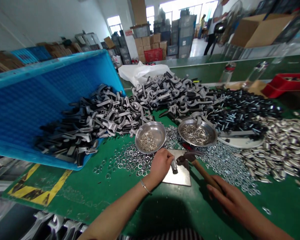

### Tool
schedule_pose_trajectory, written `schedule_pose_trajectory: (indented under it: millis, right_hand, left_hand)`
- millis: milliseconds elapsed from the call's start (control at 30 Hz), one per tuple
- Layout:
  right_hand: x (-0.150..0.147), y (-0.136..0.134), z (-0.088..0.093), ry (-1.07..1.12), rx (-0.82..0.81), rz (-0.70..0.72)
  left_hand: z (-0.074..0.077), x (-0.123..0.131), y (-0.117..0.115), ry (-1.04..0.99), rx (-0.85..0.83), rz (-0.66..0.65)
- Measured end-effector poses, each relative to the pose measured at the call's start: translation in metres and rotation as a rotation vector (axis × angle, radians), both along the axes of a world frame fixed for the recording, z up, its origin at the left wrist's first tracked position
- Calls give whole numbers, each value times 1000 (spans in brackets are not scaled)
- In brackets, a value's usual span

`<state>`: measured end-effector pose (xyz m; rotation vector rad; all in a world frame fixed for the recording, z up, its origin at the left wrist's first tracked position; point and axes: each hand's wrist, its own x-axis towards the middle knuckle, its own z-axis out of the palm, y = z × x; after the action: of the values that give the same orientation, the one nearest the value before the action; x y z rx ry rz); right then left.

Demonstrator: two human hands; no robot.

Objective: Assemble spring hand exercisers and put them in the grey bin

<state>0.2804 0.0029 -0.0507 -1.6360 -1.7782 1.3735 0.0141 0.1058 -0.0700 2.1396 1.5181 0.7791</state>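
My left hand [162,163] is closed around a short silver cylindrical metal part [174,166] above a flat metal plate [181,178]. In my right hand [225,193] is the wooden handle of a hammer [201,169]; its head hovers beside the metal part, close to the left fingertips. Whether the head touches the part I cannot tell. Just beyond my hands stand two steel bowls, a left bowl [160,131] with small metal pieces and a right bowl [213,135] with small pins. Loose metal rings [130,160] lie to the left of the plate.
A blue crate [52,80] tipped on its side spills grey-and-black handle-like parts [110,116] at the left. More parts are heaped at the back. Black pieces with metal pins [240,106] and silver cylinders [285,143] lie at the right, near a red bin [287,85].
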Motion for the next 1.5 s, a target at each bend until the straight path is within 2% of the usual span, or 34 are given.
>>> schedule_pose_trajectory:
  millis: [133, 167, 300, 367, 433, 500, 633, 700, 767, 833, 933, 1033, 1133, 1233, 1300, 1400, 1500]
  right_hand:
    - [4, 8, 11, -105, 100, 46]
    - [4, 8, 17, -123, 106, 61]
    - [-4, 8, 40, -148, 203, 77]
    - [-11, 11, 45, -174, 274, 70]
    - [-17, 18, 41, -252, 278, 88]
    - [-18, 25, 32, -297, 216, 113]
    - [-7, 27, 13, -238, 99, 51]
    - [-3, 23, 5, -313, 218, 19]
    - [-7, 23, -2, -419, 497, 33]
    - [-22, 30, -9, -473, 769, 102]
    - [-54, 53, -17, -534, 952, 250]
    - [-78, 79, -30, -641, 1013, 293]
    - [-81, 95, -45, -593, 1037, 298]
    - [-73, 97, -52, -433, 1045, 262]
    - [-69, 94, -47, -323, 980, 213]
    - [-68, 90, -29, -141, 782, 134]
    - [-71, 88, -12, 38, 585, 13]
  left_hand:
    - [4, -4, -1, 255, 132, -250]
    - [5, -6, -4, 282, 135, -272]
    - [3, -13, -22, 214, 55, -164]
    - [0, -14, -30, 169, 8, -138]
    - [-2, -15, -32, 151, -34, -139]
    - [-2, -14, -30, 157, -71, -139]
    - [2, -14, -31, 166, -123, -125]
    - [5, -14, -37, 160, -146, -120]
    - [12, -15, -42, 138, -156, -138]
    - [23, -18, -36, 117, -113, -189]
    - [48, -26, 4, 157, 51, -215]
    - [76, -36, 76, 303, 108, -146]
    - [87, -40, 156, 397, 41, -73]
    - [76, -28, 221, 394, -4, -35]
    - [61, -13, 250, 375, -31, -17]
    - [40, 9, 277, 331, -61, -7]
    - [32, 21, 290, 268, -83, -23]
